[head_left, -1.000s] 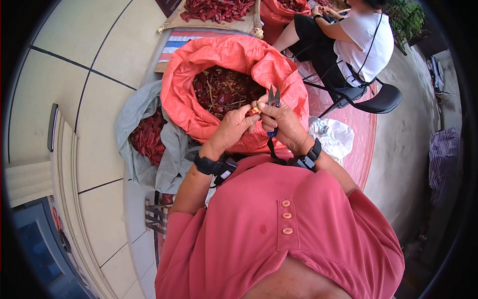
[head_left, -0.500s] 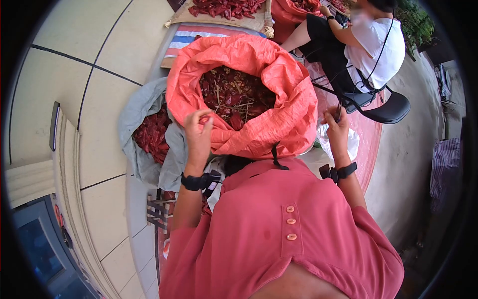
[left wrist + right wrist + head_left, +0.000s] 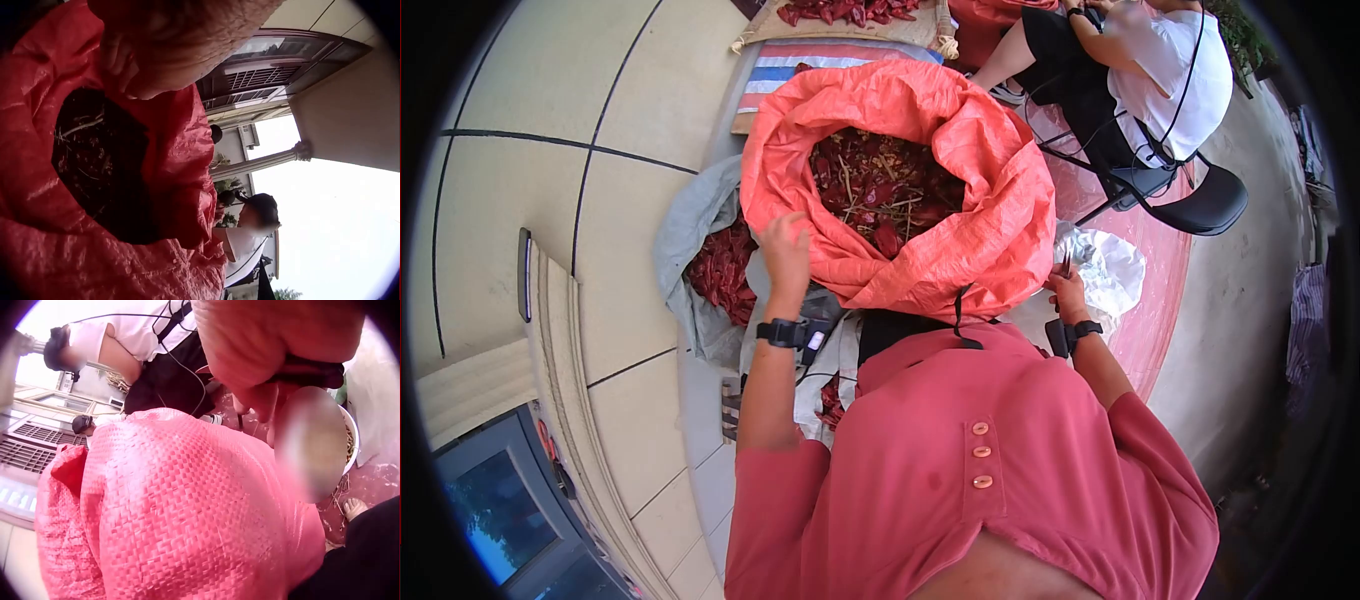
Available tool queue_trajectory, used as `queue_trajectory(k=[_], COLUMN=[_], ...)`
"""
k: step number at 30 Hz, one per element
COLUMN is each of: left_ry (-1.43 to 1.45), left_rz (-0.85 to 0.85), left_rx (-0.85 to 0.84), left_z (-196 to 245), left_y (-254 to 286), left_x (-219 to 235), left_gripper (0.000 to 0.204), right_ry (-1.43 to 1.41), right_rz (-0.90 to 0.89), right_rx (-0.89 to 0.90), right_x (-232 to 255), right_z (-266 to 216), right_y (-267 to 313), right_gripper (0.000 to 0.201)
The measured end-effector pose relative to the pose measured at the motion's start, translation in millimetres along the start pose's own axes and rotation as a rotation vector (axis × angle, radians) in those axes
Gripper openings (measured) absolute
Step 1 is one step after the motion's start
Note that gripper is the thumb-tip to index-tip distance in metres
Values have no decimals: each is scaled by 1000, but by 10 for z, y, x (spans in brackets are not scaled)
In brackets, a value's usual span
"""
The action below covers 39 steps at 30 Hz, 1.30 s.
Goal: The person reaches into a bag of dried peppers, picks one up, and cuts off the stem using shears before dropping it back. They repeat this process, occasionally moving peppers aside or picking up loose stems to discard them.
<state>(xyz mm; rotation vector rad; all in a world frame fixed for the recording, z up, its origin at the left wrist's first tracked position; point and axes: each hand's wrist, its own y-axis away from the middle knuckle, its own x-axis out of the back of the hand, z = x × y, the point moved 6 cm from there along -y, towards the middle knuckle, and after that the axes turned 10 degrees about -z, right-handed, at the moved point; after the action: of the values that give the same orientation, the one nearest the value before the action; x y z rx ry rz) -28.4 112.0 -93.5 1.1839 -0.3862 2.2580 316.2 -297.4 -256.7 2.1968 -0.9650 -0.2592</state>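
Note:
My left hand (image 3: 785, 260) is raised by the left rim of a big red woven sack (image 3: 1000, 230), its fingers loosely bent with nothing visible between them. Dried red chilies (image 3: 887, 190) and pale stems fill the sack's mouth. Left of it, a grey sack (image 3: 685, 225) holds more red chilies (image 3: 720, 275). On the other side of the red sack, my right hand (image 3: 1068, 290) grips small snips (image 3: 1066, 264), dark blades pointing up. A dark handle (image 3: 312, 372) shows under the palm in the right wrist view.
Another person (image 3: 1170, 75) in a white top sits on a black folding chair (image 3: 1200, 205) at the upper right. A crumpled white plastic bag (image 3: 1115, 270) lies beside my right hand. A white bucket (image 3: 354, 434) stands low there, with loose stems on the red floor sheet.
My hands came apart from over the sack. The left moved to the sack's left side, and the red chili in its fingers no longer shows. The right went right and down with the snips.

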Motion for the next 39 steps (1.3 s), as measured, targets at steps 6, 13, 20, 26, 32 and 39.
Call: queue_trajectory(k=[6, 13, 20, 26, 32, 39], left_ry=[-68, -307, 561, 1736, 1805, 1125], left_rz=[-258, -387, -82, -329, -348, -345], left_rx=[-142, -189, -33, 94, 14, -137], left_z=[434, 315, 327, 821, 1198, 1243], left_y=[-506, -789, -801, -505, -281, -167], left_x=[-1175, -1683, -1089, -490, -293, -151], left_gripper=[48, 41, 21, 21, 23, 39], right_ry=[48, 40, 52, -2, -534, -192], right_rz=[-46, 20, 38, -483, -692, -539], right_rx=[-33, 52, 259, 215, 229, 396], right_x=[-85, -49, -192, -1510, -2472, -2610], right_z=[5, -310, -1372, -2370, -2671, -2784], right_y=[357, 848, 1096, 1026, 886, 936], right_gripper=[15, 11, 8, 23, 17, 8])
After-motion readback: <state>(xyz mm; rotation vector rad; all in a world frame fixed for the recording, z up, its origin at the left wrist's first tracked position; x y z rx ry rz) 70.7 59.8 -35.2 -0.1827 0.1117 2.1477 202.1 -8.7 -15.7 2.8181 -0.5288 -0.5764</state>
